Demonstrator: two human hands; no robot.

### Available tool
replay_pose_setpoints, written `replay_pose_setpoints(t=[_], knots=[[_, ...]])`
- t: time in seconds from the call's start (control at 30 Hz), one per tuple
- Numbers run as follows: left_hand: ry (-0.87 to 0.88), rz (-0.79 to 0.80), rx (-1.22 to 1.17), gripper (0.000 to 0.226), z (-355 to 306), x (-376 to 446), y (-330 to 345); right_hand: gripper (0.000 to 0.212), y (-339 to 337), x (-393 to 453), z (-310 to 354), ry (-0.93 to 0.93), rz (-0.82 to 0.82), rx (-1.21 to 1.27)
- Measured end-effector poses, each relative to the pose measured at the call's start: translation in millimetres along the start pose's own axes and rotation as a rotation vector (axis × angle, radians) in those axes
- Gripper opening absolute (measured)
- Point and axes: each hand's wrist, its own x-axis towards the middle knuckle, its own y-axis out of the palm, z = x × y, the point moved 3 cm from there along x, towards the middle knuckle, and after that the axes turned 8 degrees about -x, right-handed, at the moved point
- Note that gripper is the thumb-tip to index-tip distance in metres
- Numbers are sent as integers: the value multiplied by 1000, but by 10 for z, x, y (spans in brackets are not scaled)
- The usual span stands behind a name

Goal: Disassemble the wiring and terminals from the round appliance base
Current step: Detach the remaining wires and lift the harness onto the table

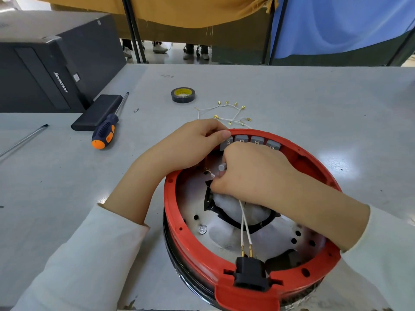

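Fingers first, in the head view: your left hand [190, 142] curls over the far rim of the round red appliance base [179, 221], thumb laid along the edge just beside the first of four grey terminal blocks [257, 139] set in a row inside that rim. Your right hand [251, 176] is bunched inside the base, fingertips pinched on a thin white wire end [212, 175] near a small grey cylinder [222, 167]; whether they also grip the cylinder you cannot tell. The base sits on the grey table [314, 97], close to you. Two white wires [244, 223] run from under your right palm down to two brass pins on one black plug socket [250, 273] in the near rim. Beyond the base lies one bundle of loose wires with brass terminals [229, 114], one roll of black tape [183, 94], one orange-and-blue screwdriver [107, 129] and one small screw [136, 110].
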Motion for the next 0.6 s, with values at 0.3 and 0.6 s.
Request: replay_pose_setpoints(t=[0.3,0.6], knots=[[-4,20,-76,23,21,14,-15,18,-223,-97,-185,25,3,368],[-24,24,-87,23,36,1,-15,13,-514,438,-777,189,-192,849]])
